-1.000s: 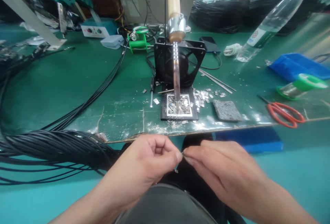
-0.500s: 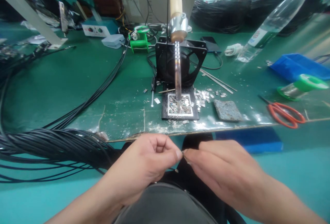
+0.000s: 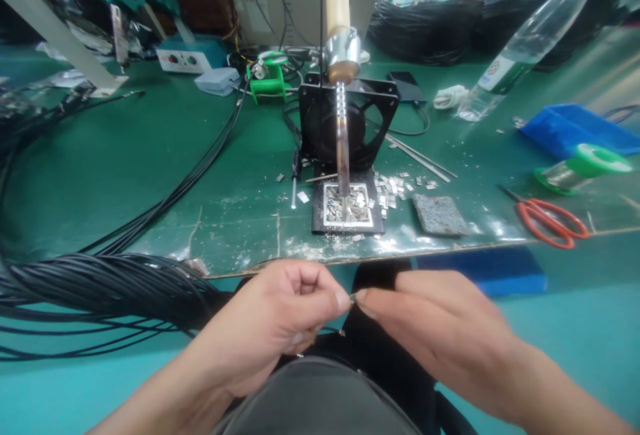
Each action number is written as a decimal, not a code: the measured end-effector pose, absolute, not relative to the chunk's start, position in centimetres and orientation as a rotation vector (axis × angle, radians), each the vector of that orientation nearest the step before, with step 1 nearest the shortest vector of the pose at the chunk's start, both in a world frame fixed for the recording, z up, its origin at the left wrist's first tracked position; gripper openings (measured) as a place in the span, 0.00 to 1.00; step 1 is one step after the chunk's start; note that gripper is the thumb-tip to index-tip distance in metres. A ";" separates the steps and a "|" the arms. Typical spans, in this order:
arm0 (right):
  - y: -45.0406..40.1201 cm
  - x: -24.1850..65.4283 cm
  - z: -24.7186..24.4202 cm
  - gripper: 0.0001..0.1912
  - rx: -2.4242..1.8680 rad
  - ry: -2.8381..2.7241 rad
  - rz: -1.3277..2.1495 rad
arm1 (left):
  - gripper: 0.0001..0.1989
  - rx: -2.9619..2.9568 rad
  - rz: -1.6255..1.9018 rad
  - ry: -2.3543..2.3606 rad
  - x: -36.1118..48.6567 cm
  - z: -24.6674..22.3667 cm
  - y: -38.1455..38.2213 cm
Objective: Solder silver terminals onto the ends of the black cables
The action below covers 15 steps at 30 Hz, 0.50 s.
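Note:
My left hand (image 3: 287,311) is closed in a pinch just below the bench edge. Opposite it, my right hand (image 3: 430,328) pinches with thumb and forefinger, the two sets of fingertips nearly meeting. A tiny dark piece (image 3: 353,298) shows between them, too small to name. Black cables (image 3: 125,288) lie in a thick bundle that runs up to my left forearm and partly behind it. Beyond my hands, a soldering iron (image 3: 342,135) with a wooden handle points down into a square metal frame (image 3: 371,223) filled with small metal bits.
A black fan (image 3: 307,121) stands behind the iron. Loose metal plates (image 3: 393,188), a stone-like block (image 3: 440,215), orange-handled scissors (image 3: 553,221) and a solder spool (image 3: 575,168) lie to the right. A screwdriver (image 3: 295,181) is left of the frame. A plastic bottle (image 3: 520,55) stands farther back.
Both hands stay fingertip to fingertip, with the right hand's fingers shifted very slightly. The whole view has moved a little, so the bench things appear slightly farther left.

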State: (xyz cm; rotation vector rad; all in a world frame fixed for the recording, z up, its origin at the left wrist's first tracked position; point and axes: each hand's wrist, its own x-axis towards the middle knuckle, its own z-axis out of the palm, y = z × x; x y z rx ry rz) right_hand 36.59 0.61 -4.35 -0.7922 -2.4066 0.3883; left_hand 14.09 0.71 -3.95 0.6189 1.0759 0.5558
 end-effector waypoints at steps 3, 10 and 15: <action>-0.1 36.3 -5.2 0.08 -1.164 -2.048 0.746 | 0.11 0.620 0.570 1.075 14.1 -3.8 0.6; -0.5 34.5 -5.3 0.15 -1.328 -1.494 1.574 | 0.11 0.636 0.587 1.063 13.8 -3.8 0.6; -0.9 34.1 -5.5 0.15 -1.287 -1.373 1.631 | 0.12 0.629 0.620 1.050 13.8 -3.9 0.5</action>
